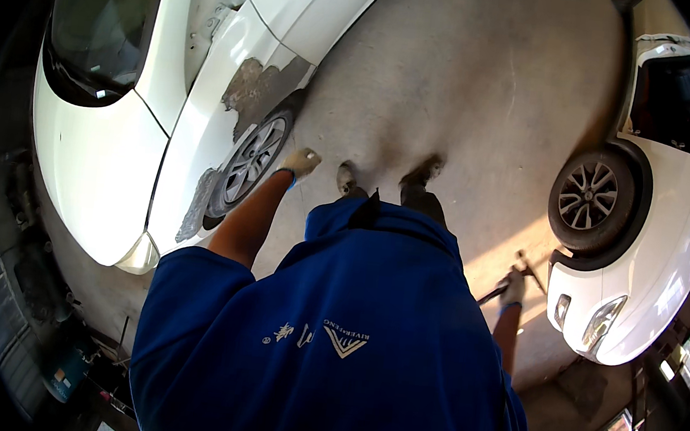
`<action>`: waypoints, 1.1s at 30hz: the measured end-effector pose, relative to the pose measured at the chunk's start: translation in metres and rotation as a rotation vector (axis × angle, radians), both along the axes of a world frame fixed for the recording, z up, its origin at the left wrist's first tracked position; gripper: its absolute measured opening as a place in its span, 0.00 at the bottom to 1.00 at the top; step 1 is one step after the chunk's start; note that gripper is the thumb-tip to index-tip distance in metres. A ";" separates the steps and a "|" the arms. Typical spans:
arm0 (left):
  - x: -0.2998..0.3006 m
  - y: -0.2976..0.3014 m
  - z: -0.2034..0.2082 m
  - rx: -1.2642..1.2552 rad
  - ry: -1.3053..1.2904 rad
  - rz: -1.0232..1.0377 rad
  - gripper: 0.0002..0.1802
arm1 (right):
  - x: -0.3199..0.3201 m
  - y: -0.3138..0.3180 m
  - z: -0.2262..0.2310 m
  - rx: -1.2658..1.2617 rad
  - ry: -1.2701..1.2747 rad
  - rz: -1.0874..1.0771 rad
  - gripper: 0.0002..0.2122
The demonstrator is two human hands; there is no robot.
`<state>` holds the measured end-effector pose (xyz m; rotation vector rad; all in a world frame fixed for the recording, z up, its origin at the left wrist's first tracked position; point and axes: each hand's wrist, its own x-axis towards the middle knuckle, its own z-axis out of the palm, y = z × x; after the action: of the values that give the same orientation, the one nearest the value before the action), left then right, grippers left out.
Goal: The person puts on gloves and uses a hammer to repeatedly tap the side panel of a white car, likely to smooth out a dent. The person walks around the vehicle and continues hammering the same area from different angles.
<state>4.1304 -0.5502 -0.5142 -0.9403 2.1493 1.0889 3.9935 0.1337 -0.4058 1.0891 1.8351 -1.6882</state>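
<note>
My left hand (pixel 300 163), in a pale work glove, hangs beside the front wheel (pixel 256 157) of the white car on the left, apart from it. Its fingers are curled in, and nothing shows sticking out of them. My right hand (pixel 512 288), also gloved, is closed around the handle of a hammer (pixel 533 271), low at my right side. The hammer's head points toward the white car on the right. On the left car, the fender (pixel 205 111) has bare grey patches (pixel 261 91) above the wheel and another rough grey patch (pixel 198 201) at the arch's near end.
A second white car (pixel 662 204) stands to the right, its front wheel (pixel 591 199) facing me. Concrete floor (pixel 474 87) runs between the cars, with my shoes (pixel 422 170) on it. Dark equipment and a teal box (pixel 63 379) are at the lower left.
</note>
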 end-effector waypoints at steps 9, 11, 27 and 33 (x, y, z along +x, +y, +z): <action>0.119 0.053 -0.027 -0.170 -0.439 -0.017 0.39 | 0.034 0.048 -0.081 0.002 -0.964 0.552 0.12; 0.012 0.105 0.005 -0.017 -0.540 0.075 0.36 | -0.021 0.081 -0.069 0.062 -0.951 0.475 0.13; -0.473 0.098 0.004 0.012 -0.443 -0.047 0.29 | -0.724 -0.019 -0.042 0.262 0.480 0.391 0.08; -0.710 0.077 0.019 0.021 -0.385 -0.293 0.27 | -0.625 0.035 -0.133 0.176 -0.677 0.399 0.17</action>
<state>3.4201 -0.4736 -0.4955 -0.7268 1.8783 0.7190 3.3682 0.1688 -0.5391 1.0915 1.6152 -0.8052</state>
